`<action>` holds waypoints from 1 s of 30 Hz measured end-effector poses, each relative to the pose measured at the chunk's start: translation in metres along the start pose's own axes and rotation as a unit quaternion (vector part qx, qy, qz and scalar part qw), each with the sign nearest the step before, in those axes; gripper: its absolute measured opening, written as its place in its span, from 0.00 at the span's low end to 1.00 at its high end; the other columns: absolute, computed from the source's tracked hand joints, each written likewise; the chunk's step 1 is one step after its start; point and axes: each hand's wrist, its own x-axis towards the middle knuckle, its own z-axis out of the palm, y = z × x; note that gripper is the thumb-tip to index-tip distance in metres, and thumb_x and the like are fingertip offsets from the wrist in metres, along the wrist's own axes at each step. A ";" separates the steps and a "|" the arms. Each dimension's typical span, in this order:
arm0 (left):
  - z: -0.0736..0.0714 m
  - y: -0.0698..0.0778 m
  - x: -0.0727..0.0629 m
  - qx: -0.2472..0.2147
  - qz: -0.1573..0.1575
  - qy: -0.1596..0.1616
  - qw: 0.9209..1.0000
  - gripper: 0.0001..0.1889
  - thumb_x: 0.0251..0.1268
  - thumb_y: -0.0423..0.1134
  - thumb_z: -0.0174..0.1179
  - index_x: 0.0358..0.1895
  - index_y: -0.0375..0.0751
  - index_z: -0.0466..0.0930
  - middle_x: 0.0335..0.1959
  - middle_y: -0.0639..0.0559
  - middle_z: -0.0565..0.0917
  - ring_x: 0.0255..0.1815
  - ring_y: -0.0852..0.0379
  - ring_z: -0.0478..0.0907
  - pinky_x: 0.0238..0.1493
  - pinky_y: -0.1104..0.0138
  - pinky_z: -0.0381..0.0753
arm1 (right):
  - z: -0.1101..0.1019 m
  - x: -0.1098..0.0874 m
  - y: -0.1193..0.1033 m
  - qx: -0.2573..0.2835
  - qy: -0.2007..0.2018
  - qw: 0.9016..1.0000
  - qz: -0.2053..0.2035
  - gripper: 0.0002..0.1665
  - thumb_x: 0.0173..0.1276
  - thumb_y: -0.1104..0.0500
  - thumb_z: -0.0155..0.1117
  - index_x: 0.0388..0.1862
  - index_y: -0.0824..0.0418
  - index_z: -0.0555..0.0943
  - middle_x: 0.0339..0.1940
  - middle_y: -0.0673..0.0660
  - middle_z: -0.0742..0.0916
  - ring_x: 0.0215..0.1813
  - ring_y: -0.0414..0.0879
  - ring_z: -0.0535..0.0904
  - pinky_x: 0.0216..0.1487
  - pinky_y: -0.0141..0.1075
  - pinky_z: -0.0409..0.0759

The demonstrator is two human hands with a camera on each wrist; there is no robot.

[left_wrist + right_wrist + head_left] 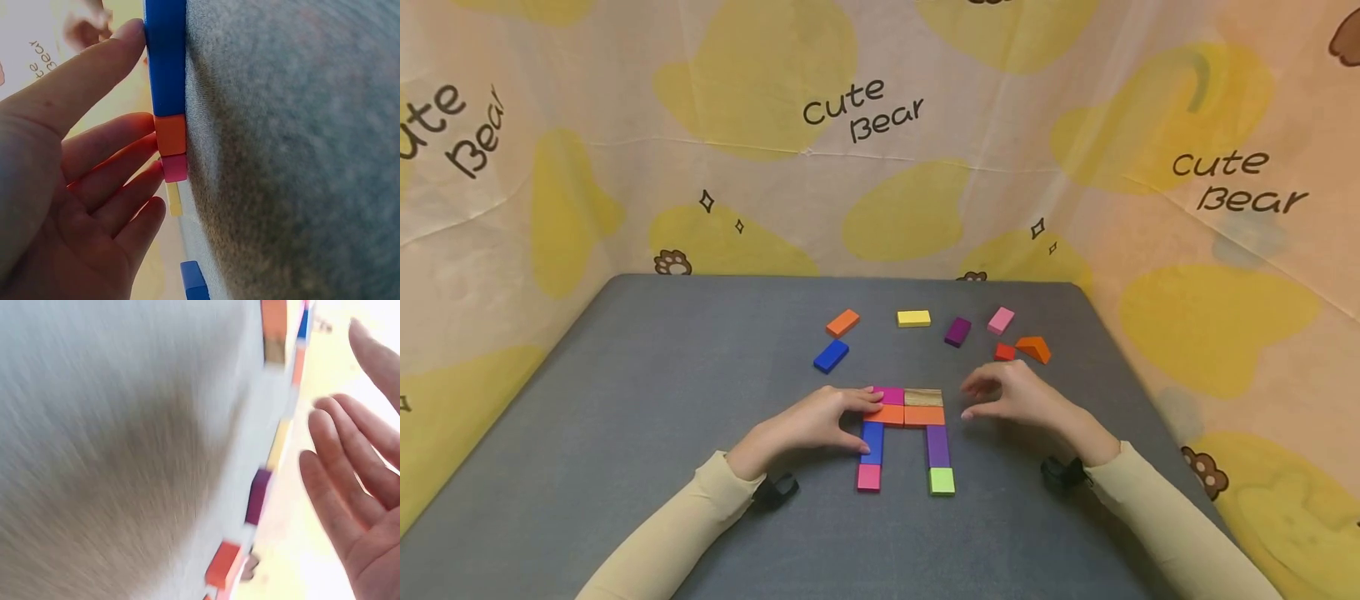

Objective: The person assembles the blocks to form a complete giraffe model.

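Note:
Flat on the table lies a block figure: a magenta block beside a wood-grain block, with two orange blocks in the row below. From these a blue block and a purple block run toward me, ending in a pink block and a lime-green block. My left hand touches the figure's left side, fingertips on the magenta and left orange blocks, thumb against the blue one. Beside the figure's right side hovers my right hand, fingers loosely bent with nothing between them.
Farther back lie an orange block, a blue block, a yellow block, a dark purple block and a light pink block. A red block and an orange wedge sit just beyond my right hand.

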 end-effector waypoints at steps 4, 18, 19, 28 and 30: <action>0.000 0.002 0.000 -0.004 -0.001 -0.005 1.000 0.34 0.50 0.54 0.70 0.63 0.50 0.75 0.67 0.57 0.71 0.71 0.55 0.64 0.67 0.56 0.67 | -0.010 0.023 0.024 0.000 0.053 0.998 0.031 0.31 0.47 0.49 0.78 0.49 0.62 0.83 0.44 0.56 0.88 0.46 0.47 0.85 0.49 0.43 0.82; 0.000 0.002 0.000 -0.003 0.007 -0.001 1.000 0.34 0.50 0.54 0.70 0.63 0.49 0.75 0.67 0.56 0.71 0.71 0.56 0.64 0.67 0.57 0.67 | -0.009 0.078 0.074 -0.009 0.116 0.984 0.132 0.40 0.52 0.47 0.75 0.60 0.66 0.75 0.55 0.65 0.83 0.55 0.58 0.80 0.56 0.50 0.77; 0.000 0.002 0.000 -0.004 0.007 -0.002 1.000 0.34 0.50 0.54 0.70 0.63 0.49 0.75 0.67 0.56 0.71 0.71 0.56 0.64 0.67 0.57 0.67 | -0.008 0.080 0.075 -0.009 0.115 0.984 0.134 0.40 0.52 0.47 0.75 0.60 0.66 0.75 0.55 0.65 0.83 0.55 0.58 0.81 0.56 0.50 0.77; -0.001 0.002 -0.002 -0.009 -0.007 -0.007 1.000 0.35 0.50 0.55 0.70 0.63 0.51 0.74 0.68 0.57 0.70 0.71 0.56 0.63 0.67 0.57 0.67 | -0.001 0.089 0.084 -0.016 0.091 0.985 0.147 0.41 0.51 0.47 0.76 0.60 0.68 0.76 0.55 0.67 0.83 0.54 0.58 0.80 0.59 0.51 0.74; -0.002 0.002 -0.002 -0.011 -0.010 -0.008 1.000 0.35 0.50 0.55 0.70 0.64 0.51 0.74 0.68 0.57 0.70 0.71 0.56 0.63 0.67 0.56 0.67 | -0.001 0.091 0.084 -0.014 0.082 0.985 0.151 0.42 0.51 0.47 0.76 0.60 0.68 0.75 0.55 0.67 0.82 0.55 0.58 0.80 0.59 0.51 0.74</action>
